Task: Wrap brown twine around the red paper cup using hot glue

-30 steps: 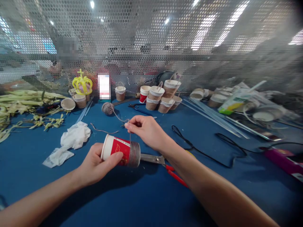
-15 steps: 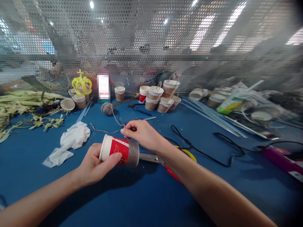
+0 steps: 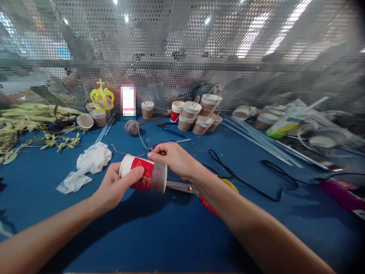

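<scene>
Fingers [image 3: 136, 174] of my left hand [image 3: 112, 188] are curled around the paper cup [image 3: 141, 176], thumb pressed on its red side. The cup lies on its side just above the tabletop [image 3: 159, 236], white rim to the left, base to the right. My right hand [image 3: 175, 160] sits right over the base end, thumb and forefinger pinched tight on the twine [image 3: 142, 140], touching the cup's upper edge. A wound band [image 3: 160, 178] of grey-brown cord covers the cup's base end. From my pinch the twine runs up and away to the twine ball [image 3: 132, 127], which rests on the blue cloth farther back. Scissors [image 3: 182, 187] lie flat just under my right wrist, blades pointing at the cup, red handle poking out beyond the forearm. A crumpled white wrapper [image 3: 94, 159] sits to the left of the cup, near but apart. At the back, against the perforated screen [image 3: 182, 57], a cluster of wrapped cups [image 3: 196, 114] leans together, with a yellow crown [image 3: 102, 98] to its left. Green leaf strips [image 3: 25, 121] pile up at far left. A black cable [image 3: 251, 184] snakes across the right side, with clear sticks [image 3: 256, 139] beyond it.
</scene>
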{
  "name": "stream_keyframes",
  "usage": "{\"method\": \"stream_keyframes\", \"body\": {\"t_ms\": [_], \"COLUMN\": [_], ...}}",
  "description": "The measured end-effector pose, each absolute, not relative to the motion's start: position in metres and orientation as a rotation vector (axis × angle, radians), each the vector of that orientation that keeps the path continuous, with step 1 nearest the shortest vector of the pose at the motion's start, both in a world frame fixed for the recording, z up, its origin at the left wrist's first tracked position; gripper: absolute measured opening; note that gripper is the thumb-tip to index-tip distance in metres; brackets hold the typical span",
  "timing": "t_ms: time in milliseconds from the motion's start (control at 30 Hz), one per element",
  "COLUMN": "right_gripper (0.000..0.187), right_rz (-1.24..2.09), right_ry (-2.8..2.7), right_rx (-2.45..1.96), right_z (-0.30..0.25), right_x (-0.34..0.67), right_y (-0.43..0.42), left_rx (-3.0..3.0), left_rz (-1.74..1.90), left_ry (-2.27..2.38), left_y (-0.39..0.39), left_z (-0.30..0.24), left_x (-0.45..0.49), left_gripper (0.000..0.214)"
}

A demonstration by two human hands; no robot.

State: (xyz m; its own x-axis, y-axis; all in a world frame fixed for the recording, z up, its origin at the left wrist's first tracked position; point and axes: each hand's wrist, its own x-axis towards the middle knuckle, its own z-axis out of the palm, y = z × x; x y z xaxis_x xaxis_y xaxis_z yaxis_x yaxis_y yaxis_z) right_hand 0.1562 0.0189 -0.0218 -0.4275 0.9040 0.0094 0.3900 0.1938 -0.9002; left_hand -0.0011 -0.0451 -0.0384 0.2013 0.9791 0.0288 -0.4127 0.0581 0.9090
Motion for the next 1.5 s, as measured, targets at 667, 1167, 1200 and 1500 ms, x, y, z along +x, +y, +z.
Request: {"method": "stream_keyframes", "body": {"t_ms": [667, 1167, 1200, 1500], "right_gripper": [0.014, 0.039, 0.036, 0.017], "right_rz": [1.052, 1.069, 1.11, 0.818], "right_ry": [-1.998, -1.983, -1.997, -2.053], "right_rx": [-1.282, -1.193, -1.203, -1.203], "right_z": [-0.028, 0.02, 0.019, 0.002], "right_x": [0.154, 0.167, 0.167, 0.166], "right_y": [0.021, -0.003, -0.004, -0.025], "left_rx": [0.731, 1.446, 1.522, 0.96], "left_rz": [1.238, 1.41, 1.388, 1.106], "left_ry": [0.871, 1.024, 1.05, 0.791], "left_y": [-0.042, -0.037, -0.038, -0.026], "left_z": [-0.031, -0.044, -0.044, -0.031], "left_x": [0.002, -0.008, -0.01, -0.01], "left_gripper": [0.019, 0.021, 0.02, 0.027]}}
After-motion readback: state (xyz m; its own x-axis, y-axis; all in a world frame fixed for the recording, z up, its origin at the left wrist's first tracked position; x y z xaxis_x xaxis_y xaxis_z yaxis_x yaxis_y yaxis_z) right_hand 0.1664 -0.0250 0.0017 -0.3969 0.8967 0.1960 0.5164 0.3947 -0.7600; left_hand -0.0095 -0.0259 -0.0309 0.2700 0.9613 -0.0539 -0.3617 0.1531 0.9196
